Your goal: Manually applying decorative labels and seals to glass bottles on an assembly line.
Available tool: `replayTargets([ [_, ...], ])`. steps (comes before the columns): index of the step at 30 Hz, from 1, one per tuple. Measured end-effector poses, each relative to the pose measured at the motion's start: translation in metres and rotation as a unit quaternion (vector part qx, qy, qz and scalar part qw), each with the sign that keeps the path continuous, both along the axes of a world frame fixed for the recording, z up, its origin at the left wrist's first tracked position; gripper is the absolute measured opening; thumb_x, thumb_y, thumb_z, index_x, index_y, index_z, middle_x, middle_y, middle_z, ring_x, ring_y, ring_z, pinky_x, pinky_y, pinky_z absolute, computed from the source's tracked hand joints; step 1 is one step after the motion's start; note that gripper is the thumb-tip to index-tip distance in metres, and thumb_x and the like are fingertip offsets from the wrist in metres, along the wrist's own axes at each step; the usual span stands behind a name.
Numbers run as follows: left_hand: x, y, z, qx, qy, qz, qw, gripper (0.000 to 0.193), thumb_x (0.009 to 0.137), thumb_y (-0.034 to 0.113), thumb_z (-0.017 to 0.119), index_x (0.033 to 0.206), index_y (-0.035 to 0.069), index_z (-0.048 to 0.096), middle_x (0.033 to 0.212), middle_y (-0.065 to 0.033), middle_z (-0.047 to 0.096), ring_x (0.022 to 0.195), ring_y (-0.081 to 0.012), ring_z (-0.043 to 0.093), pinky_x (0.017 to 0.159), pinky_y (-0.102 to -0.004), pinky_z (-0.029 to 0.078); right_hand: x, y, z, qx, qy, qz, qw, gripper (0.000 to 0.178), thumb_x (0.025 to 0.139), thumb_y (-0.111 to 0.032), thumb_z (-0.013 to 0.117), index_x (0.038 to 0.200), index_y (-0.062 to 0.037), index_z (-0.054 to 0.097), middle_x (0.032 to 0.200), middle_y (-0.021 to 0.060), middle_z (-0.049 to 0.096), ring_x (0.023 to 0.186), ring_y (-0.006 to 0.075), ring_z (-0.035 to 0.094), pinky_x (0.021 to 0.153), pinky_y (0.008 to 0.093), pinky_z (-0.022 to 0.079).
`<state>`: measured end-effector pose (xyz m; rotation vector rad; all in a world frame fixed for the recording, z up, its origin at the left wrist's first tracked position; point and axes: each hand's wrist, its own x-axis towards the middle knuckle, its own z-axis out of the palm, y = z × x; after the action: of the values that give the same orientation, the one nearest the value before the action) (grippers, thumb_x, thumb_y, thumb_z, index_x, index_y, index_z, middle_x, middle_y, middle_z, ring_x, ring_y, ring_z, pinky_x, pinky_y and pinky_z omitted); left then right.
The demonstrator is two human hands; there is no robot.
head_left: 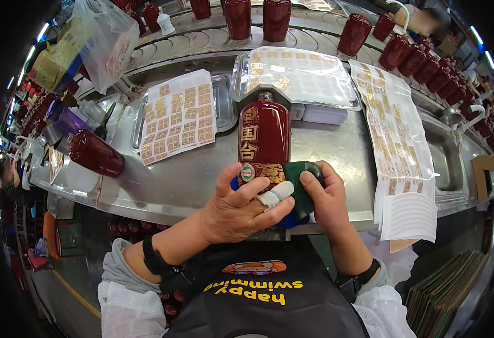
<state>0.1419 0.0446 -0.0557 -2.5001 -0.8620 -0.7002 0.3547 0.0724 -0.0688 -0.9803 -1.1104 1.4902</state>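
A dark red bottle (278, 132) with gold characters lies in front of me, its neck pointing away, in a grey holder (288, 97). A gold-patterned band label with a round green and white sticker (248, 171) wraps its near end. My left hand (241, 208) lies over this end with its fingers apart, touching the label; one finger has a white wrap (276, 193). In my right hand (331, 197), a flat dark green piece (298, 172), maybe a scraper or pad, is gripped between thumb and fingers against the bottle's right side. Blue material shows beneath the bottle.
Sticker sheets (176, 127) lie on metal trays, and a long sheet (396, 129) lies at right. Another red bottle (97, 153) lies tilted at left. Several bottles stand along the far conveyor (309, 42). A sink (447, 152) is at right; a plastic bag (103, 42) hangs at upper left.
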Motion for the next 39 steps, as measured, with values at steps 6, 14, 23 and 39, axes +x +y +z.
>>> replayTargets([
  [6,-0.013,-0.011,-0.026,-0.016,-0.185,0.011,0.983,0.052,0.074,0.021,0.073,0.121,0.019,0.054,0.12,-0.0083,0.061,0.12,-0.0286,0.045,0.111,-0.0599,0.017,0.005,0.002,0.016,0.195,-0.2,-0.08,0.957,0.02,0.083,-0.01,0.073,0.099,-0.0042,0.063,0.08,0.0036,0.059,0.072,0.014,0.057,0.064,0.0281,0.046],
  [14,-0.018,-0.016,-0.007,-0.003,-0.173,0.082,0.981,0.061,0.072,0.018,0.076,0.128,0.017,0.053,0.115,-0.0033,0.065,0.121,-0.0246,0.051,0.111,-0.0579,0.015,0.013,0.008,0.035,0.484,-0.313,-0.01,0.817,0.041,0.062,-0.001,0.08,0.1,-0.0085,0.068,0.085,0.0069,0.057,0.079,0.026,0.055,0.069,0.0356,0.043],
  [23,-0.012,-0.019,-0.005,-0.102,-0.208,0.082,0.969,0.069,0.077,0.023,0.075,0.136,0.008,0.044,0.128,-0.0158,0.059,0.124,-0.0328,0.05,0.111,-0.0598,0.011,0.016,0.005,0.0,0.402,-0.224,-0.01,0.888,0.031,0.07,0.004,0.076,0.098,-0.0061,0.067,0.092,0.0087,0.059,0.085,0.0237,0.055,0.074,0.0341,0.045],
  [39,-0.014,-0.016,-0.02,-0.151,-0.186,0.101,0.965,0.075,0.091,0.043,0.061,0.139,-0.007,0.033,0.137,-0.0204,0.049,0.129,-0.0436,0.045,0.114,-0.064,0.008,0.021,0.003,-0.021,0.441,-0.187,0.049,0.876,0.047,0.056,0.002,0.077,0.099,-0.009,0.065,0.094,0.0066,0.058,0.087,0.026,0.055,0.077,0.0369,0.043],
])
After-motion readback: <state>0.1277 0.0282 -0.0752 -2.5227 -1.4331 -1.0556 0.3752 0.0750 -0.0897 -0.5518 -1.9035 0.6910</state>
